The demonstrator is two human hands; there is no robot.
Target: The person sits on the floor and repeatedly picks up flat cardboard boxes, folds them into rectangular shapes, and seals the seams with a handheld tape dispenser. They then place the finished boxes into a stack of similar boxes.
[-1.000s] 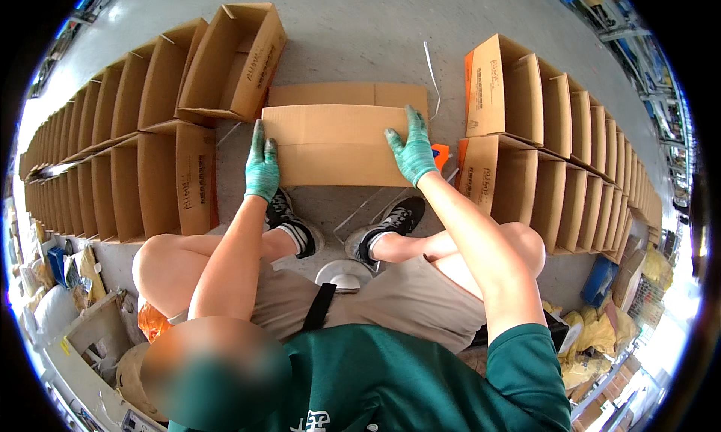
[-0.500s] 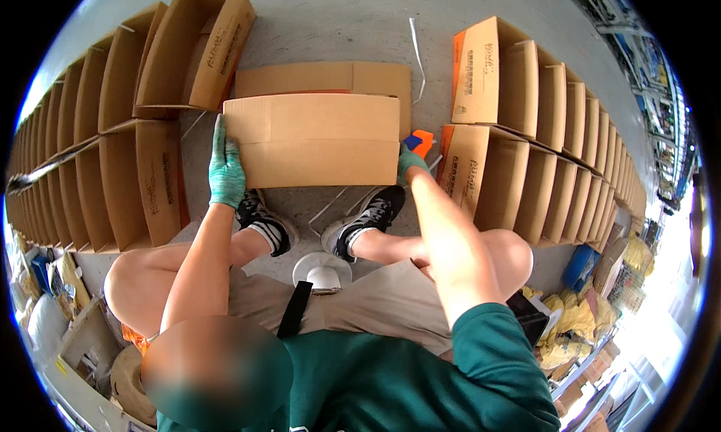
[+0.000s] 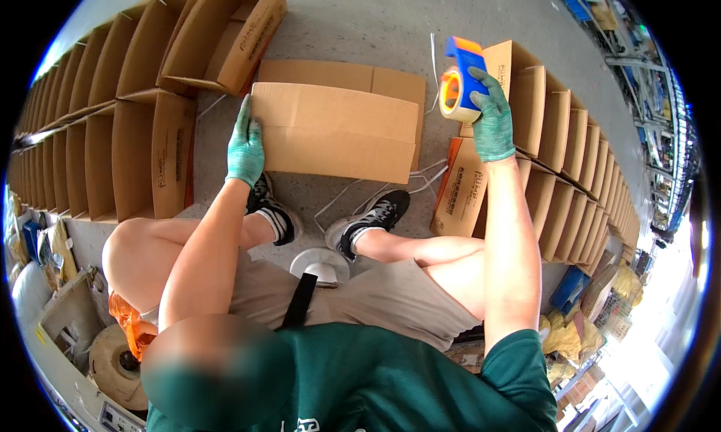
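Observation:
A closed brown cardboard box (image 3: 334,132) lies in front of my feet, tilted slightly down to the right. My left hand (image 3: 246,150), in a green glove, holds its left end, with the fingers straight along the side and the thumb by the top edge. Up and to the right of the box, my gloved right hand (image 3: 493,120) is closed around a blue and orange tape dispenser (image 3: 469,75) with a roll of pale tape in it. The dispenser is clear of the box.
A flattened carton (image 3: 323,73) lies behind the box. Rows of open cardboard boxes stand to the left (image 3: 135,158) and right (image 3: 529,117). White straps (image 3: 433,72) lie on the grey floor (image 3: 360,19). Shelving (image 3: 638,60) runs along the far right.
My right hand has left the box's right end and swung up and right, with the tape dispenser now fully in sight. The left hand stays at the box, which has tilted slightly.

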